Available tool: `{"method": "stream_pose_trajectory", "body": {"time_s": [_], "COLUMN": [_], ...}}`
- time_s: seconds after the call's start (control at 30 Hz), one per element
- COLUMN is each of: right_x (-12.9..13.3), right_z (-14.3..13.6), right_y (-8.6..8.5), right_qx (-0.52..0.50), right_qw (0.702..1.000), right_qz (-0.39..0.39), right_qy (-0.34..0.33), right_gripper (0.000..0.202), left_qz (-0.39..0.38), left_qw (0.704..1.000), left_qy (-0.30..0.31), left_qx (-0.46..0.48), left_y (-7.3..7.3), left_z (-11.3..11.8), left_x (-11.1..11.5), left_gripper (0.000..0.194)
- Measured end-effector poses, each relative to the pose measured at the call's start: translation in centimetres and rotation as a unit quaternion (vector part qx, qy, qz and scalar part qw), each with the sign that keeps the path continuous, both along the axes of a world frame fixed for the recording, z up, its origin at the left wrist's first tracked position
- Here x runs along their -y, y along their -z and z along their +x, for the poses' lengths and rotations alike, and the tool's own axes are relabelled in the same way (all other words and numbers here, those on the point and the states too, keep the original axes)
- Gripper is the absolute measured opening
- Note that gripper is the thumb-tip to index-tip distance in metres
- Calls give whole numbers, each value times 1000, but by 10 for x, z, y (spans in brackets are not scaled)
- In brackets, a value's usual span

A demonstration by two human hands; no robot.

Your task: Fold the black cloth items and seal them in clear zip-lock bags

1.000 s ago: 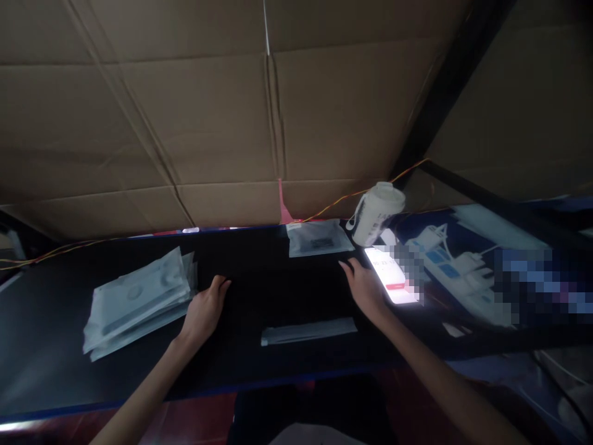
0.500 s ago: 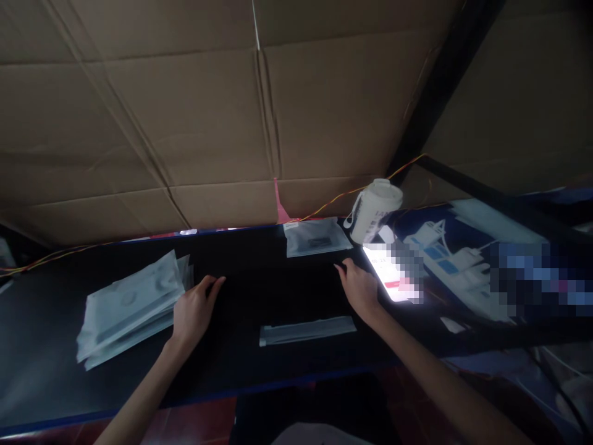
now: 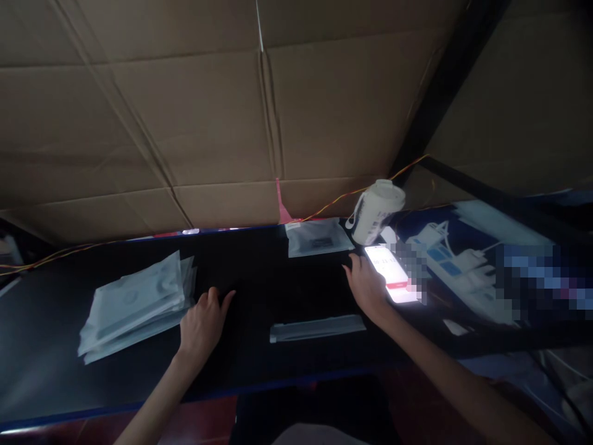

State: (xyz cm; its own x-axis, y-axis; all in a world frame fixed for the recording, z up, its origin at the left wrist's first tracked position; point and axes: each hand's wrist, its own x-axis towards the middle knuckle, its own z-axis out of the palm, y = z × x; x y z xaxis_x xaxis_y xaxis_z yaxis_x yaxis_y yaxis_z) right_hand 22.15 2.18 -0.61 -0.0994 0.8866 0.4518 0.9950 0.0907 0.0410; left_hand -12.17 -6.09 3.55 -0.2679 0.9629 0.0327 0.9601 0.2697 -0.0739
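Note:
My left hand (image 3: pixel 204 324) rests on the black table (image 3: pixel 241 364), just right of a stack of translucent plastic bags (image 3: pixel 134 303). Its thumb stands apart from the bent fingers, and nothing shows in it. My right hand (image 3: pixel 365 285) lies beside the left edge of a lit phone (image 3: pixel 386 266), thumb apart and holding nothing visible. Between and below the hands is a narrow folded plastic bag (image 3: pixel 317 328). A flat bag with a dark item inside (image 3: pixel 319 238) lies at the back, near my right fingertips.
A white lidded cup (image 3: pixel 377 210) with a strap stands behind the phone. Cardboard (image 3: pixel 208 123) rises behind the table, with a thin yellow-red wire along its base. White items and blue pieces (image 3: pixel 449 266) lie at the right, by a dark metal frame.
My left hand has moved slightly right and down, its thumb now farther from its fingers. My right hand has shifted a little right, closer to the phone. The view has shifted slightly.

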Motion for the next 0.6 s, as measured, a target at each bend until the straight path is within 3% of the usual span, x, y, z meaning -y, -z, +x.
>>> {"method": "stream_pose_trajectory", "body": {"time_s": [0.13,0.23,0.33,0.47,0.6], "right_x": [0,4,11,19,23], "right_z": [-2,-6,-12,-17,-17], "right_y": [-8,-14,-12,3,18], "right_qx": [1,-46,-105,-145,-139], "right_qw": [997,989,976,971,972], "right_qz": [50,63,48,-17,-56], "right_qy": [-59,-125,-186,-189,-181], "right_gripper": [28,23,20,30,41], "left_qz": [-16,36,92,138,182], "left_qw": [997,970,897,835,706], "left_qy": [7,15,-32,-57,-104], "left_qx": [74,239,432,530,676], "left_y": [-1,8,16,8,-10], "left_z": [-5,-17,-23,-15,-6], "left_x": [-4,-11,-15,-9,2], "left_gripper": [35,30,39,52,45]}}
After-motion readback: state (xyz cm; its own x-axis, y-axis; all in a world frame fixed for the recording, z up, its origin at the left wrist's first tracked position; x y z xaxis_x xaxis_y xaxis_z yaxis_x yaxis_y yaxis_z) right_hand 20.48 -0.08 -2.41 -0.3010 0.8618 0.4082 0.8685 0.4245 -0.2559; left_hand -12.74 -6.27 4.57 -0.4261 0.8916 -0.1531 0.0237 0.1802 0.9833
